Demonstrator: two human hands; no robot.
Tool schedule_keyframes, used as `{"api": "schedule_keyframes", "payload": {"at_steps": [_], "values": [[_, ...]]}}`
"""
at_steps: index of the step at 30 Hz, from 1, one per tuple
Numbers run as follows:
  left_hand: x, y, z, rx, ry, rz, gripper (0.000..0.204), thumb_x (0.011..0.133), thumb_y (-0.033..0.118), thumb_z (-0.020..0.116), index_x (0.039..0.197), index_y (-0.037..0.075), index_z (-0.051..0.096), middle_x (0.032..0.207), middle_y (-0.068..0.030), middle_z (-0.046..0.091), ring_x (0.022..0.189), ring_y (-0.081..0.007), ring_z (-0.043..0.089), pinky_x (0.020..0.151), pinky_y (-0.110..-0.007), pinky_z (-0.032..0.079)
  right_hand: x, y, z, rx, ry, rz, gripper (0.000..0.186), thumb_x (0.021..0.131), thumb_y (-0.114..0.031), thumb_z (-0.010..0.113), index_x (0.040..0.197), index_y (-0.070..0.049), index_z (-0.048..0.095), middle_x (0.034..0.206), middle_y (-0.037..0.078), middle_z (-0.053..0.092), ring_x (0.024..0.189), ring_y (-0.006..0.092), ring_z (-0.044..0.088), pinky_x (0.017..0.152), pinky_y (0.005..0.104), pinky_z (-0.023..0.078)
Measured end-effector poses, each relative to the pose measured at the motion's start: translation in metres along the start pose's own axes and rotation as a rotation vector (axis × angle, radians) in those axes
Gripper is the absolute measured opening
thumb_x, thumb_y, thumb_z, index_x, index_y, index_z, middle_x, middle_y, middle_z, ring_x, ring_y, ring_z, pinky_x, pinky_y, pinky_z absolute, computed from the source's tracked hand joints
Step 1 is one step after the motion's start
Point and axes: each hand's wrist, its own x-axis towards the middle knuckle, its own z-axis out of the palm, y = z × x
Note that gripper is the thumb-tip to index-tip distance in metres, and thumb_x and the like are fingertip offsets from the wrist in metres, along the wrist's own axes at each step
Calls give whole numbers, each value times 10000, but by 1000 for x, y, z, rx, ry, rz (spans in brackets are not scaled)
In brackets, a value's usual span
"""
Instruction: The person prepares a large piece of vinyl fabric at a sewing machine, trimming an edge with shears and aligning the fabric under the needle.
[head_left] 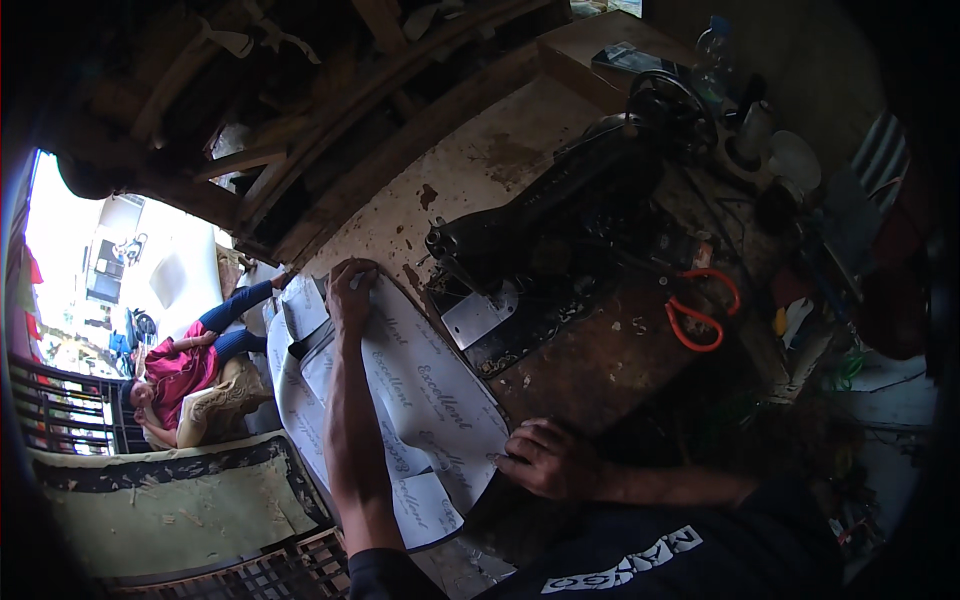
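Observation:
A white sheet with repeated grey lettering [430, 390], dark along its edges, lies slanted over the table's near left edge. It looks like backed fabric or upholstery material, with folded pieces on its left side. My left hand [350, 290] is closed on its far end, the arm stretched across it. At the sheet's near right edge, my right hand [548, 460] pinches the border between thumb and curled fingers. A black sewing machine [570, 220] stands just beyond, its pale metal plate [480, 318] close to the sheet.
Scissors with red-orange handles [695, 318] lie right of the machine. Behind stand a clear plastic bottle [712, 60] and a wooden frame [330, 120]. At left, a person in a red shirt [185, 375] reclines on a carved seat, beyond a greenish padded panel [180, 510].

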Motion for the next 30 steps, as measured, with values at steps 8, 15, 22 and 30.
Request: {"api": "schedule_keyframes", "payload": {"at_steps": [8, 15, 22, 30], "values": [[-2, 15, -1, 97, 35, -62, 173, 888, 213, 810, 1059, 213, 837, 1284, -58, 723, 1251, -321, 651, 1063, -465, 506, 2, 0, 0, 8, 41, 23, 239, 873, -190, 752, 1077, -68, 766, 1102, 63, 653, 1149, 257, 630, 1055, 446, 510], [-4, 16, -1, 100, 33, -32, 177, 882, 172, 813, 1057, 159, 832, 1254, -105, 731, 1237, -317, 666, 1074, -432, 506, 4, 3, 1, 33, 76, -19, 218, 860, -196, 786, 1033, -68, 749, 1072, 57, 648, 1121, 243, 629, 1038, 439, 521], [-3, 12, 3, 124, 34, -34, 170, 892, 203, 811, 1061, 192, 828, 1278, -92, 720, 1265, -329, 637, 1080, -456, 492, 6, 1, -2, 26, 64, 9, 203, 867, -204, 787, 1012, -70, 741, 1096, 63, 636, 1120, 255, 624, 1031, 438, 528], [-28, 55, -22, 368, 101, 42, 198, 912, 174, 797, 1108, 189, 817, 1323, -95, 697, 1287, -350, 607, 1103, -518, 441, 8, -1, 4, 39, 41, -15, 208, 876, -213, 778, 1020, -67, 746, 1103, 71, 651, 1148, 252, 631, 1059, 452, 509]]}}
